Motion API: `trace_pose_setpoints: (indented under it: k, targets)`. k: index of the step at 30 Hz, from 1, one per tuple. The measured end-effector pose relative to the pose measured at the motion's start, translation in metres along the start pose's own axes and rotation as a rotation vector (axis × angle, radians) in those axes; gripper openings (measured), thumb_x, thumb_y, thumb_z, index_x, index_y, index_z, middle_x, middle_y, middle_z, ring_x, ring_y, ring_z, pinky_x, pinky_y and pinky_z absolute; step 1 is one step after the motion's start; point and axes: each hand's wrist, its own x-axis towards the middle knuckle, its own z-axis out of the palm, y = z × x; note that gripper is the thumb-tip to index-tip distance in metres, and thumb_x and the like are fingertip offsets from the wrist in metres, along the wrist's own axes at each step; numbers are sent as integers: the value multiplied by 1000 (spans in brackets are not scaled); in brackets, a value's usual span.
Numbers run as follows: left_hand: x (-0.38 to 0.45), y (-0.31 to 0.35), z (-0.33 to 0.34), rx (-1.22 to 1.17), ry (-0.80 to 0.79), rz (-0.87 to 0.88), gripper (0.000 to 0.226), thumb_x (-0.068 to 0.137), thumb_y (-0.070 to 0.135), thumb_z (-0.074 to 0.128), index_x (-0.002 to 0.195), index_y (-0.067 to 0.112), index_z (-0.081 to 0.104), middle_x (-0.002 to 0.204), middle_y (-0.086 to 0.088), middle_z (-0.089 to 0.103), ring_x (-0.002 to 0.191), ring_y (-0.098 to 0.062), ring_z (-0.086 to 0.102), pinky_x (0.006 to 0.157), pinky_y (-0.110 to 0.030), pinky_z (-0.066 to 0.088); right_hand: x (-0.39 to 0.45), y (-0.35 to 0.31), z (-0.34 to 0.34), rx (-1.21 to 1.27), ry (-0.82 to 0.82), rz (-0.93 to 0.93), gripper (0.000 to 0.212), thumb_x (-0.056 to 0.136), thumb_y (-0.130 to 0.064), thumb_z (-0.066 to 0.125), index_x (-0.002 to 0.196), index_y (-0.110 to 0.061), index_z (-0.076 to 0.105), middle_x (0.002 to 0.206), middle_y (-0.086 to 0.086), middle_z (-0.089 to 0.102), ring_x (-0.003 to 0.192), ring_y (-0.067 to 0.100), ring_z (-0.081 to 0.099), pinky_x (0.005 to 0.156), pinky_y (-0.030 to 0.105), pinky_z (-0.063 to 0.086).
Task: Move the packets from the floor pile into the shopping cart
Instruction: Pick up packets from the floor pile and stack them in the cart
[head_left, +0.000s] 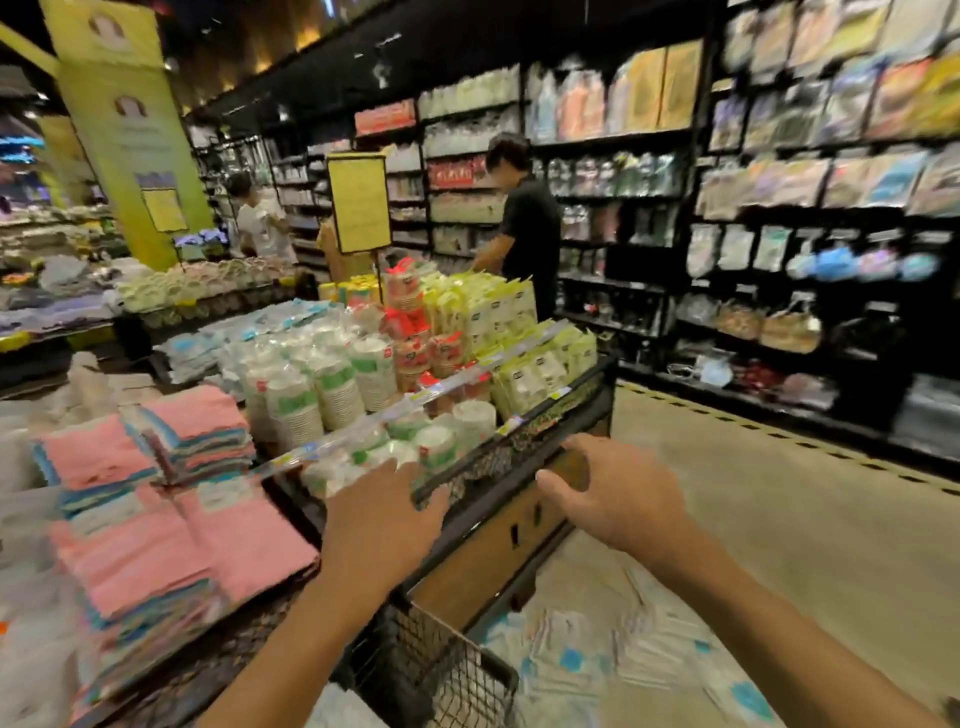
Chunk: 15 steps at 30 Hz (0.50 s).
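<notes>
A pile of white packets with blue marks (628, 660) lies on the floor at the lower right, blurred by motion. The black mesh shopping cart (457, 675) stands at the bottom centre, left of the pile; something pale shows inside it. Both my arms reach forward above them. My left hand (384, 519) is raised at the edge of a display stand, fingers pointing away toward wrapped cups, and holds nothing I can see. My right hand (613, 493) hovers in front of the stand with its fingers spread and loosely bent, empty.
The display stand (519, 457) carries wrapped paper cups and yellow-green packs. Folded pink towels (171, 545) are stacked at the left. Dark shelves (779, 208) line the right side beyond an open aisle floor (779, 519). A person in black (524, 228) stands behind the stand.
</notes>
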Motion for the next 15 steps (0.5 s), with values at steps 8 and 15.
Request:
trace_pose_setpoints:
  k: [8, 15]
  targets:
    - [-4, 95, 45, -10, -92, 224, 60, 98, 67, 39, 148, 34, 48, 152, 8, 49, 138, -14, 47, 113, -39, 41, -62, 104, -28, -9, 62, 219, 69, 93, -75, 46, 149, -34, 47, 148, -13, 55, 135, 14, 52, 106, 34, 48]
    - [6, 188, 82, 13, -120, 355, 61, 98, 66, 39, 150, 34, 46, 160, 5, 39, 147, -13, 37, 119, -39, 32, -90, 188, -50, 36, 99, 341, 66, 94, -72, 48, 149, -36, 47, 148, -13, 55, 135, 15, 52, 105, 35, 46]
